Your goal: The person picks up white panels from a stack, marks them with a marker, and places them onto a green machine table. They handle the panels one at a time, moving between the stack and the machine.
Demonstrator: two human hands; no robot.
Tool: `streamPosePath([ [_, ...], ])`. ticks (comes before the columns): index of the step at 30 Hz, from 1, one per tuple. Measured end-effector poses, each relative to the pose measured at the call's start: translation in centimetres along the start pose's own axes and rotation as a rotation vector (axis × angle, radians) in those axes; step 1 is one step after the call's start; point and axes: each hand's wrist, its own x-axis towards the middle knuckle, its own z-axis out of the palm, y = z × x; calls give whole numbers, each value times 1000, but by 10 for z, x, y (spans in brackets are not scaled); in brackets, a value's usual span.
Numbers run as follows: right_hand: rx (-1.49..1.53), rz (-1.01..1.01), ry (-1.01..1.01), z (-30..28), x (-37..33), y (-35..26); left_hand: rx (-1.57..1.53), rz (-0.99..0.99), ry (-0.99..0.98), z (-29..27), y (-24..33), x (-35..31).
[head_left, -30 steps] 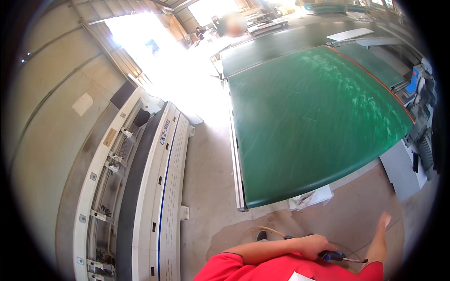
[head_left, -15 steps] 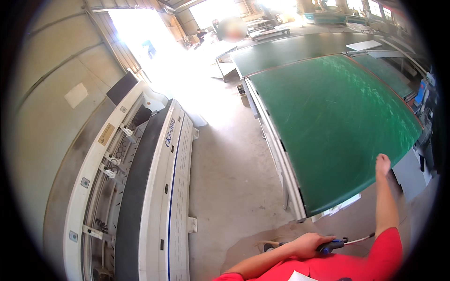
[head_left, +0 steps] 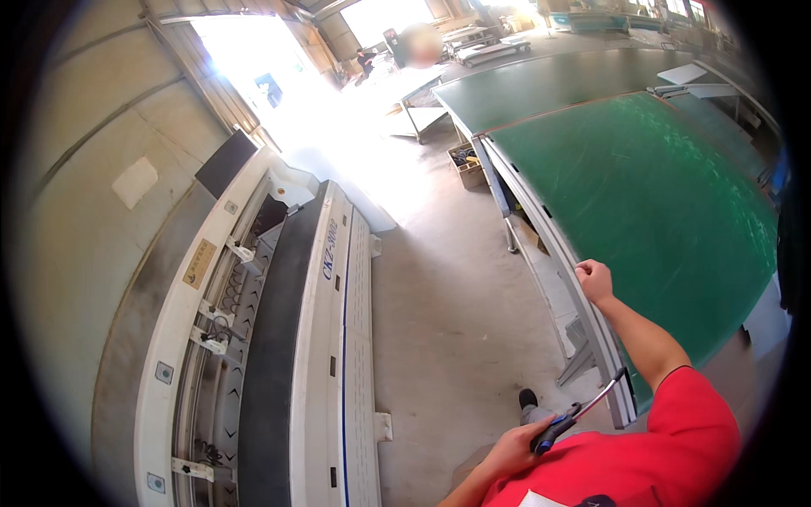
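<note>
Low in front of my body, my left hand point(head_left: 514, 448) is closed around the blue-and-black handle of a blow gun point(head_left: 553, 434). Its thin tube slants up to the right and ends in a dark tip beside the table's near corner. My right hand point(head_left: 594, 280), its arm stretched forward, is curled closed over the left edge of the large green-topped table point(head_left: 676, 245). Whatever its fingers may hold is hidden.
A long white machine point(head_left: 317, 363) with a black top stands on the left, along the wall. Beyond the table's left side are a box point(head_left: 467, 166) of loose items and a wheeled cart point(head_left: 420, 114). A white board point(head_left: 681, 74) lies at the table's far right.
My right hand has swept left across the green surface to the table's left edge, still closed. My view has shifted right. The blow gun's tube now points more upward.
</note>
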Motion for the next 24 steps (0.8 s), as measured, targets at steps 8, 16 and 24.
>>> streamPosePath([
  [8, 378, 86, -365, 203, 56, -3, 129, -158, 160, -149, -126, 85],
  [16, 320, 213, -625, 323, 162, -28, 140, -302, 347, -344, -175, 224],
  [24, 242, 166, -739, 474, 355, -84, 60, -397, 529, -515, -314, 356],
])
